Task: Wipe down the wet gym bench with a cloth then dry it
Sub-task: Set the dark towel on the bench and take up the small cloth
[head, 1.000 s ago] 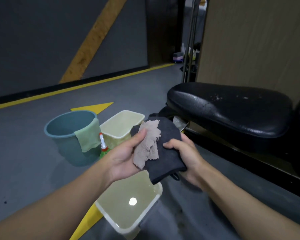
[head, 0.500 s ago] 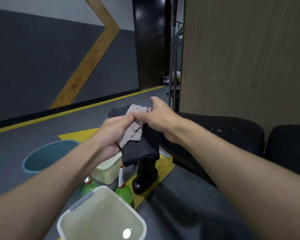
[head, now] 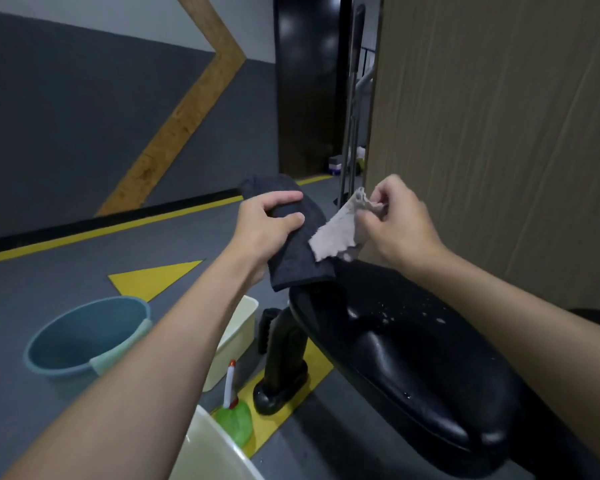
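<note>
The black padded gym bench [head: 413,368] runs from centre to lower right, with water drops glinting on its near end. Above that end my left hand [head: 260,226] grips a dark grey cloth [head: 298,261] that hangs down almost to the pad. My right hand [head: 395,223] pinches the top of a smaller, frayed beige cloth [head: 336,233], held beside the dark one and just above the bench.
On the grey floor at left stand a blue bucket [head: 87,337] with a green cloth [head: 118,355] over its rim, two cream tubs [head: 239,337] [head: 215,452] and a green spray bottle [head: 234,417]. The bench's black foot [head: 281,379] rests on a yellow floor line. A wood-panel wall [head: 499,133] rises behind the bench.
My hands have pulled apart: the beige cloth has gone into the right hand and off the dark cloth. The view has swung right, so more of the wet bench shows.
</note>
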{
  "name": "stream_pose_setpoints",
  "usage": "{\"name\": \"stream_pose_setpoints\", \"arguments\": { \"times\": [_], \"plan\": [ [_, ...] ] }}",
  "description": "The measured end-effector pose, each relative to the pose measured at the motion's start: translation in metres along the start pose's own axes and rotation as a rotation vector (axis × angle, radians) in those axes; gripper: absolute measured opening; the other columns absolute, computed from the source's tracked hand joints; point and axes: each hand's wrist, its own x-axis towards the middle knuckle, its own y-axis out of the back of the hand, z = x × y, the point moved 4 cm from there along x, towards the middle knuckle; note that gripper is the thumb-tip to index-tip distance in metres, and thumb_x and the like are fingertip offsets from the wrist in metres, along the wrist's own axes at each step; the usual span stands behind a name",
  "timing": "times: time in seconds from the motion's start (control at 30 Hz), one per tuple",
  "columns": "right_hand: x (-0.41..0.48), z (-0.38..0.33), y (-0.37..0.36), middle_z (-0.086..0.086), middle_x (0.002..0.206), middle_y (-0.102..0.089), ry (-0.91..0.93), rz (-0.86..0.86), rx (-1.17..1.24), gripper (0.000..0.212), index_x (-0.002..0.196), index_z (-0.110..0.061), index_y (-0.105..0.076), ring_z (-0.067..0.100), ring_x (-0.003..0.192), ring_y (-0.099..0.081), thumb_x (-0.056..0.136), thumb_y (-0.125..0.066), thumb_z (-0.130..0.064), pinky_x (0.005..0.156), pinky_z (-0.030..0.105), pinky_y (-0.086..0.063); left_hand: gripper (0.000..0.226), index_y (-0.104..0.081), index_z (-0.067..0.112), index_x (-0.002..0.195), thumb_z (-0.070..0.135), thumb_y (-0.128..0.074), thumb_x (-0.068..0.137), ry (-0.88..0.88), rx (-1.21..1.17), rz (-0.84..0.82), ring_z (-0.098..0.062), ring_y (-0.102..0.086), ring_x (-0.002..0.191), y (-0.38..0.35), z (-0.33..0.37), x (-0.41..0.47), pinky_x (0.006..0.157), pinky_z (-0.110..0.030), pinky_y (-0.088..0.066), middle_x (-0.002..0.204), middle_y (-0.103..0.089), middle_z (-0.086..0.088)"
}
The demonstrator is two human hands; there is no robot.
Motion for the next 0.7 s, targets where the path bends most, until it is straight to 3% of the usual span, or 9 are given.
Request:
{"name": "stream_pose_setpoints", "arguments": {
  "times": [0.1, 0.13, 0.17, 0.23, 0.3, 0.4, 0.47, 0.57, 0.7],
  "plan": [
    [-0.004, -0.002, -0.007, -0.001, 0.084, -0.05, 0.166, 0.129, -0.052, 0.018, 0.084, -0.015, -0.043, 0.01, 0.073, -0.05, 0.092, -0.054, -0.004, 0.061, 0.026, -0.042, 0.095, -0.019, 0.037, 0.155, -0.004, -0.069, 0.085, -0.318, 0.213, -0.012, 0.002, -0.038, 0.132, 0.005, 0.007, 0.011, 0.099, -0.016, -0.039, 0.157, -0.03, 0.008],
    [-0.008, -0.001, -0.015, 0.0, 0.088, -0.051, 0.248, 0.058, -0.113, 0.021, 0.083, -0.019, -0.042, 0.014, 0.081, -0.055, 0.091, -0.053, -0.003, 0.068, 0.033, -0.047, 0.109, 0.001, 0.042, 0.154, -0.003, -0.07, 0.085, -0.372, 0.245, -0.005, 0.012, -0.032, 0.127, 0.005, 0.009, 0.012, 0.097, -0.016, -0.036, 0.159, -0.02, 0.013],
    [-0.013, 0.003, -0.027, 0.0, 0.091, -0.052, 0.304, -0.096, -0.229, 0.026, 0.082, -0.025, -0.039, 0.019, 0.088, -0.057, 0.091, -0.052, -0.005, 0.076, 0.042, -0.049, 0.117, 0.014, 0.045, 0.151, -0.001, -0.071, 0.084, -0.387, 0.267, 0.007, 0.015, -0.036, 0.116, 0.006, 0.007, 0.015, 0.095, -0.021, -0.038, 0.157, -0.023, 0.014],
    [-0.033, 0.015, -0.045, -0.01, 0.096, -0.056, 0.268, -0.513, -0.55, 0.024, 0.089, -0.034, -0.036, 0.016, 0.094, -0.056, 0.093, -0.052, -0.017, 0.093, 0.05, -0.041, 0.124, 0.021, 0.05, 0.146, 0.004, -0.074, 0.082, -0.335, 0.289, 0.014, -0.006, -0.06, 0.098, 0.004, -0.007, 0.025, 0.089, -0.035, -0.049, 0.138, -0.054, 0.002],
    [-0.047, 0.024, -0.048, -0.016, 0.107, -0.053, 0.176, -0.7, -0.749, 0.025, 0.113, -0.034, -0.036, 0.011, 0.104, -0.052, 0.096, -0.051, -0.045, 0.103, 0.046, -0.032, 0.114, 0.004, 0.04, 0.153, 0.009, -0.077, 0.079, -0.275, 0.368, 0.005, -0.015, -0.063, 0.101, 0.001, -0.025, 0.033, 0.088, -0.036, -0.051, 0.116, -0.066, 0.001],
    [-0.048, 0.014, -0.054, -0.006, 0.116, -0.054, 0.191, -0.449, -0.741, 0.036, 0.126, -0.025, -0.043, 0.017, 0.113, -0.051, 0.102, -0.033, -0.049, 0.099, 0.04, -0.035, 0.075, -0.047, 0.024, 0.144, 0.014, -0.074, 0.075, -0.361, 0.581, 0.009, -0.024, -0.06, 0.116, 0.004, -0.039, 0.045, 0.096, -0.04, -0.05, 0.125, -0.066, 0.0],
    [-0.043, 0.019, -0.071, 0.003, 0.119, -0.055, 0.093, -0.454, -0.723, 0.037, 0.12, -0.018, -0.049, 0.025, 0.118, -0.051, 0.105, -0.026, -0.042, 0.097, 0.041, -0.038, 0.066, -0.053, 0.027, 0.139, 0.017, -0.071, 0.076, -0.365, 0.622, -0.007, -0.03, -0.058, 0.118, 0.01, -0.046, 0.048, 0.095, -0.045, -0.05, 0.127, -0.066, -0.002],
    [-0.037, 0.052, -0.105, 0.013, 0.153, -0.034, -0.1, -0.644, -0.78, 0.057, 0.148, -0.007, -0.031, 0.03, 0.145, -0.026, 0.106, -0.021, -0.043, 0.117, 0.045, -0.023, 0.055, -0.054, 0.025, 0.135, 0.023, -0.069, 0.082, -0.328, 0.618, -0.006, -0.031, -0.059, 0.114, 0.02, -0.058, 0.056, 0.092, -0.044, -0.05, 0.121, -0.068, -0.003],
    [0.002, 0.079, -0.126, 0.002, 0.165, -0.015, -0.212, -0.65, -0.801, 0.061, 0.158, -0.019, -0.013, 0.02, 0.152, -0.006, 0.104, -0.016, -0.048, 0.121, 0.052, -0.002, 0.035, -0.063, 0.026, 0.117, 0.021, -0.067, 0.082, -0.298, 0.546, -0.03, -0.026, -0.065, 0.1, 0.027, -0.074, 0.064, 0.082, -0.04, -0.053, 0.102, -0.072, 0.002]
  ]
}}
